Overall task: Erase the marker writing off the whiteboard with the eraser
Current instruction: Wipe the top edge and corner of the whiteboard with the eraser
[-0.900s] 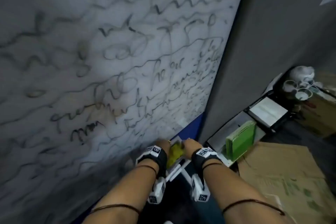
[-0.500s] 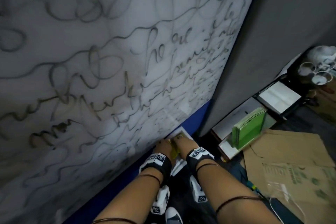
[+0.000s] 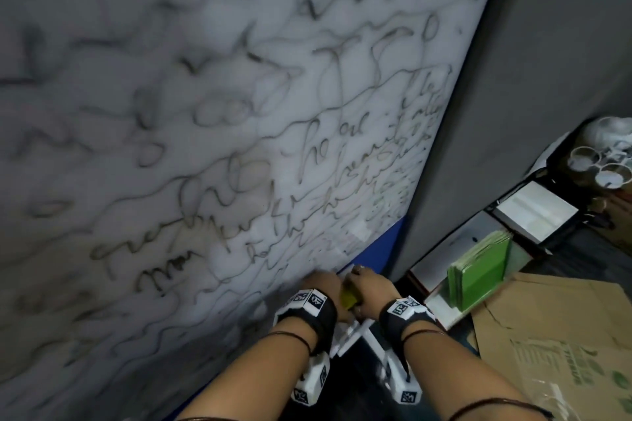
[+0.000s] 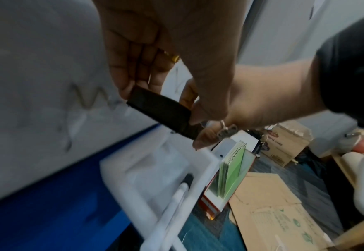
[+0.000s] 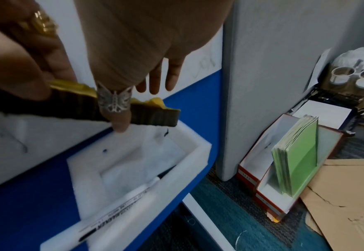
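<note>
At the whiteboard's (image 3: 239,113) lower right corner, both hands meet.
Right hand (image 3: 371,289) and left hand (image 3: 321,287) each clamp their grip on the yellow-backed eraser (image 5: 86,105), just above the white marker tray (image 5: 134,169).

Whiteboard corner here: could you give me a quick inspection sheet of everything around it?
Surface: whiteboard covered in dark marker scribbles; a small wiped patch near its lower right corner.
Job's things: eraser, yellow top, dark felt, held over the white tray; a marker lies in the tray.
Clutter: green booklets in a file box; flattened cardboard; white cups.
Hands: left hand and right hand both hold the eraser.
Cables: nothing seen.
Surroundings: grey partition, blue panel below the board, carpet.
</note>
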Motion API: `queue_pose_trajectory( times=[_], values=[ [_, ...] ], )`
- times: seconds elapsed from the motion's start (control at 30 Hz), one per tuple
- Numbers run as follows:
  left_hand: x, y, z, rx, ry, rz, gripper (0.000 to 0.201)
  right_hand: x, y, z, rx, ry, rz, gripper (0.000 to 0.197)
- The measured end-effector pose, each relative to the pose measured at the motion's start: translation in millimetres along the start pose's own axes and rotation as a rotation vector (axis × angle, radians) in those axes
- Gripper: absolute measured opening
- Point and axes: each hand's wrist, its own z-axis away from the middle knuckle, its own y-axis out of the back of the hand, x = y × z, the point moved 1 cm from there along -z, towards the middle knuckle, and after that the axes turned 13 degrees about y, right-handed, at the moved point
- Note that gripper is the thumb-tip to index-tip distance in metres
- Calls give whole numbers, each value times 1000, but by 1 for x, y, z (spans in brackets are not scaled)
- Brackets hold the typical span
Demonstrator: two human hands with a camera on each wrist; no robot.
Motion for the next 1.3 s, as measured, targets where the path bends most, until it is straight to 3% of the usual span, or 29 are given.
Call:
queue_pose_trajectory(
  times=[0.27,0.4,0.63,0.77,0.87,1.1,1.3],
  values=[
    [31,70,83,171,-173,-95,55,-21,74,55,183,-12,82,61],
    [40,111,118,297,-191,-92,41,-33,120,78,314,-84,115,61],
    [41,233,224,874,-394,43,30,-61,199,116,897,-211,-185,59],
    [28,293,292,1137,-510,198,29,-97,259,135,1216,-92,-289,45],
    [20,318,321,1270,-549,239,29,-121,310,146,1344,-3,-255,55],
    [9,356,358,1501,-502,160,30,-149,410,154,1568,139,-131,78],
    [17,414,385,1663,-333,51,28,-159,485,156,1721,257,-35,72]
  ],
)
